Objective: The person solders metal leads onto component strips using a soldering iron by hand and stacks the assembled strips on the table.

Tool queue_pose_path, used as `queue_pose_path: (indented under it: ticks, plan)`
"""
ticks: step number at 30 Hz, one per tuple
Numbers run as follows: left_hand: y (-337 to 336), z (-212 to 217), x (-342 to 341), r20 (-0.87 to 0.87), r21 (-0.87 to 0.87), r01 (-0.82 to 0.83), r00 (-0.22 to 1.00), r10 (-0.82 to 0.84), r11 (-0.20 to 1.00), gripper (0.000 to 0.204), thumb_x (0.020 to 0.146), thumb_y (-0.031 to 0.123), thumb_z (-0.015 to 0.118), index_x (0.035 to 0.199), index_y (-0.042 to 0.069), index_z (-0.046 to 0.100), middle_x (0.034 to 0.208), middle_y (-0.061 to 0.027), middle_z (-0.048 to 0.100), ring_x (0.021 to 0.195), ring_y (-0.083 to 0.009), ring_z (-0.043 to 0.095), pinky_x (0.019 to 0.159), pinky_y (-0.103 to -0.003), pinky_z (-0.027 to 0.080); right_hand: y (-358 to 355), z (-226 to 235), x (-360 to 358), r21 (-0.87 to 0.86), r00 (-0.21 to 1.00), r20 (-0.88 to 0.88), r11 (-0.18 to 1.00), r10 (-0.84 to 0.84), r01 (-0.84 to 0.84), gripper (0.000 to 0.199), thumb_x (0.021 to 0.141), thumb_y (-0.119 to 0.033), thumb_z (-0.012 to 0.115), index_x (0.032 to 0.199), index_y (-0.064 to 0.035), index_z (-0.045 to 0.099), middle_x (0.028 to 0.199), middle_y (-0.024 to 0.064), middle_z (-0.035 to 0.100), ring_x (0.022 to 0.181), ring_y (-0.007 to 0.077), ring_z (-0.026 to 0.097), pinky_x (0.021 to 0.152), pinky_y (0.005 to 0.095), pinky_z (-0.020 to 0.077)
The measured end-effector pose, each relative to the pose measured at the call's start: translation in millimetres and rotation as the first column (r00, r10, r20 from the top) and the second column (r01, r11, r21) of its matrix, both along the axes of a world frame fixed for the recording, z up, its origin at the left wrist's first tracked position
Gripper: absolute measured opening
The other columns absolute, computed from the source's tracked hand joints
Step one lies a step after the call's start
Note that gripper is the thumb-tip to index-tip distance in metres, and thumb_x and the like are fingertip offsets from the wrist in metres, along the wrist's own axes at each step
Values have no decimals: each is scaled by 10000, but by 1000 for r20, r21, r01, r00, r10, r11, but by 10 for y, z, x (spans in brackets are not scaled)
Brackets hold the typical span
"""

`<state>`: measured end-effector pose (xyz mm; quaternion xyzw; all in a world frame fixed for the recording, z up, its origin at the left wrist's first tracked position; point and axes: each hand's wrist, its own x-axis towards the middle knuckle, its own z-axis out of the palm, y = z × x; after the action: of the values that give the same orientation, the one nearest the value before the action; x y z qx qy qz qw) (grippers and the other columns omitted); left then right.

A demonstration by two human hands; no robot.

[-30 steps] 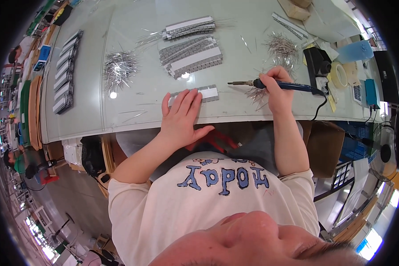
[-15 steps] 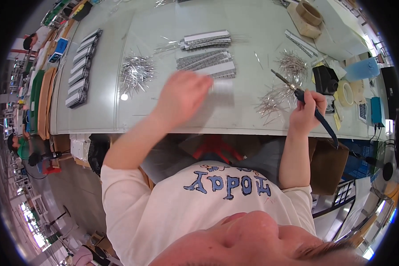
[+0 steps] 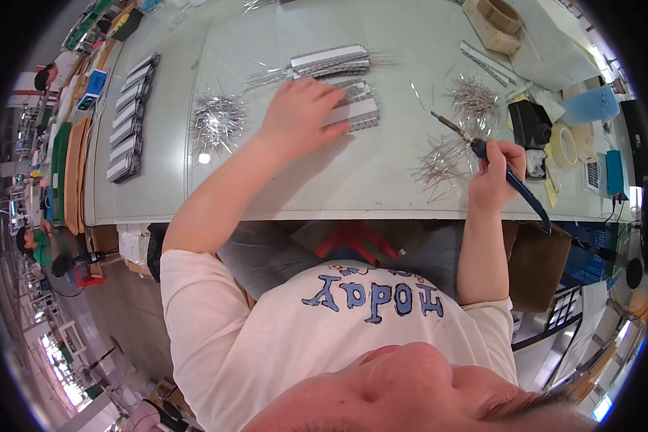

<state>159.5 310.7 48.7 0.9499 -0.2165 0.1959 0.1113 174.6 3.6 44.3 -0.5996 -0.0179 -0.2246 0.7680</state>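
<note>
My left hand (image 3: pixel 300 119) reaches over a stack of grey segmented strips with white faces (image 3: pixel 358 109), thumb and fingers spread apart at the stack's left part. It hides that end, so contact is unclear. In my right hand (image 3: pixel 494 176) is a soldering iron (image 3: pixel 474 142), gripped around its dark blue handle, its metal tip pointing up and left above the table. Beyond my left hand lies a second bundle of strips (image 3: pixel 331 61), with thin wires sticking out at both ends. A loose pile of silvery wire pieces (image 3: pixel 219 121) lies to the left of that hand.
More wire clippings (image 3: pixel 439 167) lie beside the iron, with another heap (image 3: pixel 473 101) behind. A long row of strips (image 3: pixel 131 122) stands at the table's left. On the right are a black holder (image 3: pixel 529 124), a yellowish tape roll (image 3: pixel 563 146) and a blue bottle (image 3: pixel 590 106).
My left hand has moved slightly away from me over the nearer strip stack, and its fingers have spread. The soldering iron has shifted a little left in my right hand.
</note>
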Motion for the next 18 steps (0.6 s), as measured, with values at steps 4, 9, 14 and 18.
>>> queue_pose_path:
  ticks: [4, 9, 14, 18]
  plan:
    - [-54, -134, -196, 17, 20, -29, 999, 28, 999, 410, 731, 266, 707, 1090, 100, 600, 1066, -20, 616, 1012, -230, 549, 893, -390, 420, 15, -23, -6, 28, 999, -19, 999, 32, -32, 141, 788, -6, 656, 767, -50, 523, 631, -4, 507, 537, 50, 435, 489, 189, 314]
    - [-27, -156, -178, 10, 2, -45, 999, 45, 999, 375, 746, 215, 693, 1091, 102, 601, 1048, -16, 632, 1016, -221, 557, 902, -377, 418, 40, -77, -15, 12, 999, -31, 1000, 25, -25, 151, 791, -14, 658, 763, -57, 516, 628, -9, 500, 526, 49, 425, 486, 189, 311]
    - [11, -118, -205, -5, -71, -43, 999, 43, 997, 407, 757, 200, 701, 1135, 84, 608, 1073, -58, 658, 1039, -257, 577, 925, -379, 421, 91, -78, -32, 27, 999, -22, 999, 46, -45, 152, 791, -18, 659, 765, -57, 514, 634, -9, 499, 521, 47, 421, 481, 188, 307]
    - [36, -155, -223, -8, -93, -67, 998, 67, 993, 417, 765, 197, 701, 1154, 82, 603, 1077, -63, 658, 1043, -262, 578, 928, -377, 420, 119, -99, -28, 24, 998, -16, 998, 62, -62, 148, 794, -25, 655, 765, -57, 514, 641, -5, 502, 516, 47, 418, 475, 189, 305]
